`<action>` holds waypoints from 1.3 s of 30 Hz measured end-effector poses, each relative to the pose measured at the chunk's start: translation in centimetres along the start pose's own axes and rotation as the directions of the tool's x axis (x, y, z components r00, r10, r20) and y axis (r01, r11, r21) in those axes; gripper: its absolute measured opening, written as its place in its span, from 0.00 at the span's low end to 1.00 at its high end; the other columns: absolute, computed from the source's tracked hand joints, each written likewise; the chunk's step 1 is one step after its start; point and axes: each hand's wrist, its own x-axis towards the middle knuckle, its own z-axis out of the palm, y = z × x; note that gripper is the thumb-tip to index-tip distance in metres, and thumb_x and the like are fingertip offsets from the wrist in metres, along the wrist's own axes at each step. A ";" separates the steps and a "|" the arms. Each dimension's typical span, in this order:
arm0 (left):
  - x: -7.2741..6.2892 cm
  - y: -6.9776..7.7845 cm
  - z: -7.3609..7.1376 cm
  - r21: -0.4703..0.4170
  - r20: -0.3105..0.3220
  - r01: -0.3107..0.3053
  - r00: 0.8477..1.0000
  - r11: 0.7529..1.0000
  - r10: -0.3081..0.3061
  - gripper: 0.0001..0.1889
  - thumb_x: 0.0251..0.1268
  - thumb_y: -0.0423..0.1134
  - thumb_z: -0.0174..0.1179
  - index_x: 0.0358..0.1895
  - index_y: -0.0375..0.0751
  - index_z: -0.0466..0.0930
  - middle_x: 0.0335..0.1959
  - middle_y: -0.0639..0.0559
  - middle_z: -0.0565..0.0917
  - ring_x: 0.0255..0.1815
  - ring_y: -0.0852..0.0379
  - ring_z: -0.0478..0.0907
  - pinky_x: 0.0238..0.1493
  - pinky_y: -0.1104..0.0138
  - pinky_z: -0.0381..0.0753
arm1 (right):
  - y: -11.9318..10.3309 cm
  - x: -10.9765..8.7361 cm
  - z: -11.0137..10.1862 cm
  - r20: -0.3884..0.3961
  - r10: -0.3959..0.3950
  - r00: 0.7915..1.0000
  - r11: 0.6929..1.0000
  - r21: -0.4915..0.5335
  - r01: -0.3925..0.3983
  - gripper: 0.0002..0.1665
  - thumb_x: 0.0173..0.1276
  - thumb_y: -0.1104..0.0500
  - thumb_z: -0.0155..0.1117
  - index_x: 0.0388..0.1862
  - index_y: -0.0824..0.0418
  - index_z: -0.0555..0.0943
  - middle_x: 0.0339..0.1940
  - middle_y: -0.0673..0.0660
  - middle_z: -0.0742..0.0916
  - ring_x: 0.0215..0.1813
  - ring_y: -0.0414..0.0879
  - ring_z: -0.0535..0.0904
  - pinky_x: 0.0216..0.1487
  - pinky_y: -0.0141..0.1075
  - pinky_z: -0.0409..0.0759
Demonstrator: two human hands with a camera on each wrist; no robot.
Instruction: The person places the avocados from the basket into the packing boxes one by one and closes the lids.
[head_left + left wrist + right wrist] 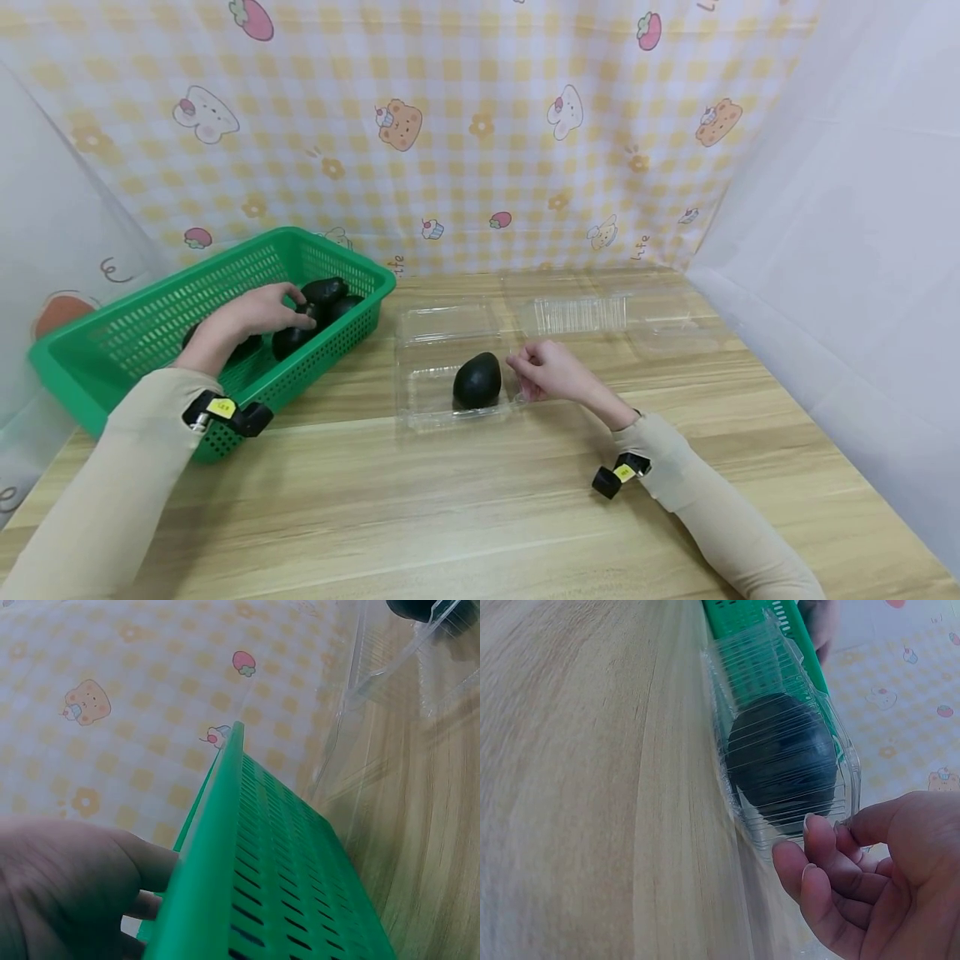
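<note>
Inside the green basket (352,333), my left hand (262,312) has thumb and fingers around the end of a dark avocado (288,342). Another avocado (324,290) lies just beyond the fingertips. In the left wrist view the basket's wall hides the fingertips. A single dark avocado (477,382) sits in the right part of an opened clear plastic container (427,390), whose lid lies back toward the curtain. My right hand (546,371) pinches this container's right edge between thumb and index finger; the other fingers curl beside it in the right wrist view.
More clear plastic containers (581,315) lie opened at the back right of the wooden table (480,517). A checked curtain (480,125) hangs behind the table, and white sheeting (847,208) stands along the right side.
</note>
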 end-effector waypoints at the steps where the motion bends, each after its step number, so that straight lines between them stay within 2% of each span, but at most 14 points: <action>1: 0.0 -0.1 0.0 0.002 0.007 0.001 1.000 1.000 -0.001 0.29 0.71 0.41 0.58 0.64 0.20 0.63 0.63 0.21 0.65 0.49 0.31 0.73 0.49 0.44 0.75 | 0.0 0.0 0.0 0.000 -0.001 1.000 1.000 0.002 0.001 0.21 0.81 0.57 0.55 0.23 0.61 0.76 0.12 0.48 0.81 0.14 0.40 0.77 0.20 0.35 0.79; 2: 0.0 0.0 0.0 0.003 0.019 0.005 1.000 1.000 -0.005 0.29 0.71 0.41 0.59 0.64 0.20 0.64 0.60 0.23 0.66 0.43 0.36 0.74 0.45 0.47 0.76 | 0.0 0.0 0.0 0.001 -0.001 1.000 1.000 0.001 0.001 0.21 0.81 0.57 0.55 0.23 0.61 0.76 0.12 0.48 0.81 0.14 0.40 0.77 0.19 0.35 0.79; 6: -0.3 0.1 -0.1 0.000 0.091 0.025 0.996 1.000 -0.024 0.31 0.71 0.41 0.59 0.65 0.19 0.61 0.59 0.22 0.65 0.38 0.40 0.76 0.41 0.52 0.79 | 0.0 0.0 0.0 0.002 0.002 1.000 1.000 0.005 -0.002 0.21 0.81 0.57 0.55 0.24 0.61 0.76 0.12 0.49 0.81 0.14 0.41 0.77 0.20 0.35 0.79; 9: -0.5 0.1 -0.2 0.012 0.137 0.033 0.990 0.999 -0.034 0.32 0.72 0.40 0.58 0.66 0.17 0.60 0.64 0.19 0.62 0.49 0.36 0.75 0.47 0.50 0.80 | -0.1 0.0 0.0 0.003 0.006 1.000 1.000 0.008 -0.006 0.21 0.81 0.57 0.55 0.24 0.61 0.76 0.13 0.49 0.81 0.15 0.41 0.77 0.20 0.35 0.80; 11: -0.5 0.0 -0.1 0.016 0.177 0.037 0.983 0.999 -0.039 0.32 0.74 0.40 0.56 0.68 0.16 0.58 0.65 0.19 0.61 0.51 0.34 0.75 0.49 0.50 0.81 | -0.1 0.0 0.0 0.003 0.007 1.000 1.000 0.007 -0.007 0.21 0.81 0.56 0.55 0.24 0.61 0.76 0.13 0.49 0.81 0.15 0.41 0.77 0.20 0.36 0.80; 13: -0.6 0.0 -0.2 0.014 0.234 0.048 0.971 0.999 -0.050 0.33 0.76 0.40 0.53 0.70 0.17 0.55 0.67 0.18 0.58 0.54 0.32 0.74 0.51 0.49 0.81 | -0.1 0.0 0.0 0.004 0.006 1.000 1.000 0.008 -0.007 0.21 0.81 0.57 0.55 0.24 0.61 0.76 0.13 0.49 0.81 0.15 0.41 0.77 0.20 0.35 0.80; 16: -0.7 0.2 -0.3 0.005 0.321 0.081 0.944 0.997 -0.078 0.37 0.77 0.41 0.51 0.74 0.18 0.46 0.69 0.17 0.52 0.62 0.26 0.69 0.53 0.47 0.81 | -0.1 0.0 0.0 0.004 0.007 1.000 1.000 0.009 -0.007 0.21 0.81 0.57 0.55 0.23 0.61 0.77 0.13 0.49 0.81 0.15 0.41 0.77 0.20 0.35 0.80; 17: -0.7 0.2 -0.3 0.002 0.344 0.093 0.935 0.996 -0.088 0.38 0.77 0.41 0.50 0.75 0.19 0.44 0.70 0.16 0.52 0.62 0.25 0.69 0.52 0.47 0.81 | -0.1 0.0 0.0 0.004 0.007 1.000 1.000 0.011 -0.008 0.21 0.81 0.57 0.55 0.23 0.61 0.77 0.13 0.49 0.81 0.15 0.41 0.77 0.20 0.35 0.80; 19: -0.8 0.4 -0.3 -0.007 0.378 0.113 0.920 0.994 -0.102 0.40 0.76 0.41 0.50 0.76 0.20 0.40 0.70 0.15 0.50 0.63 0.23 0.68 0.51 0.48 0.82 | -0.1 -0.1 0.0 0.004 0.009 1.000 1.000 0.012 -0.009 0.21 0.81 0.56 0.55 0.24 0.61 0.77 0.13 0.49 0.81 0.15 0.41 0.77 0.20 0.35 0.80; 22: -0.9 0.5 -0.2 -0.018 0.396 0.128 0.912 0.992 -0.111 0.40 0.76 0.40 0.50 0.76 0.20 0.38 0.70 0.14 0.50 0.63 0.22 0.68 0.49 0.48 0.83 | -0.1 -0.1 0.0 0.003 0.008 1.000 1.000 0.013 -0.008 0.21 0.81 0.56 0.55 0.24 0.61 0.77 0.13 0.49 0.81 0.15 0.41 0.78 0.21 0.35 0.80; 27: -1.0 0.5 -0.2 -0.024 0.376 0.124 0.921 0.992 -0.106 0.40 0.75 0.39 0.51 0.76 0.19 0.40 0.70 0.15 0.51 0.62 0.22 0.69 0.46 0.50 0.85 | -0.1 -0.1 0.0 0.002 0.004 1.000 1.000 0.009 -0.004 0.21 0.81 0.56 0.55 0.24 0.61 0.77 0.13 0.49 0.81 0.15 0.41 0.78 0.21 0.36 0.80; 35: -1.1 0.4 -0.1 -0.027 0.265 0.095 0.961 0.995 -0.085 0.39 0.76 0.43 0.51 0.74 0.18 0.44 0.68 0.17 0.56 0.60 0.27 0.71 0.41 0.52 0.86 | 0.0 0.0 0.1 0.001 0.008 1.000 1.000 0.011 -0.008 0.21 0.81 0.56 0.55 0.24 0.61 0.76 0.13 0.49 0.81 0.15 0.41 0.77 0.20 0.35 0.80; 39: -1.1 0.4 -0.1 -0.020 0.213 0.078 0.974 0.997 -0.072 0.41 0.76 0.46 0.52 0.75 0.18 0.44 0.69 0.18 0.54 0.57 0.31 0.73 0.39 0.54 0.85 | 0.0 0.0 0.1 0.001 0.008 1.000 1.000 0.015 -0.008 0.21 0.81 0.57 0.55 0.24 0.61 0.76 0.13 0.50 0.81 0.15 0.41 0.78 0.20 0.35 0.80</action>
